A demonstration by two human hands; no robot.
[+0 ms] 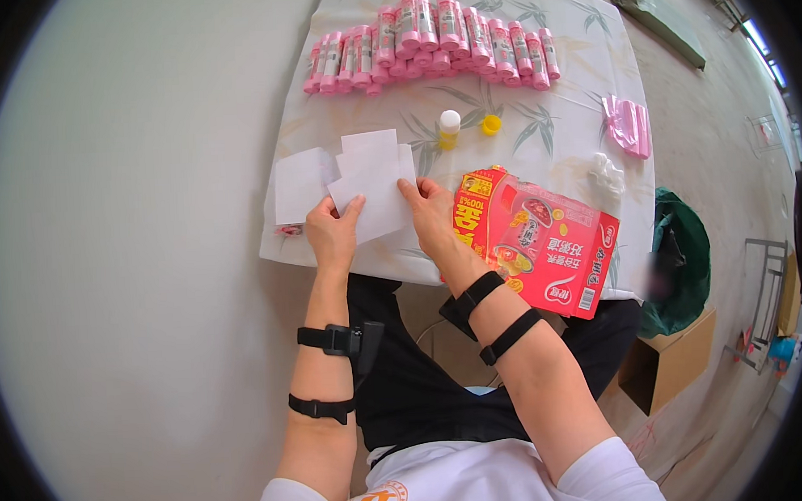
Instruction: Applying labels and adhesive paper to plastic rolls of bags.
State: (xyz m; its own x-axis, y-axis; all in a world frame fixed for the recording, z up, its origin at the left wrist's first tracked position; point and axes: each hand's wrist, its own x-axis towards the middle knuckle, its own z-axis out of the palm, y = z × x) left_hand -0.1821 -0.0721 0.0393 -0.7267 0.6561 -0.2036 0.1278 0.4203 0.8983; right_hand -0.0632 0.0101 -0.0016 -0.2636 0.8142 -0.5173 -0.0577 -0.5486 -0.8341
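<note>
Several white paper sheets (372, 194) lie loosely overlapped between my hands near the table's front edge. My left hand (333, 231) pinches their lower left edge, thumb on top. At the right edge, my right hand (430, 209) has its thumb and fingers closed on the same sheets. Just left of them sits another white paper stack (298, 188), with something pink partly hidden under it. A glue bottle (449, 130) with a white top and yellow body stands beyond the sheets, beside a yellow cap (491, 125). Close to my right hand is a flattened red printed carton (543, 235).
A pile of pink rolls with printed wrappers (428, 39) covers the table's far part. Pink plastic bags (628, 126) and crumpled clear film (606, 177) lie at the right edge. Beside the table are a green bag (684, 265) and an open cardboard box (670, 360). A pale wall (133, 262) borders the left.
</note>
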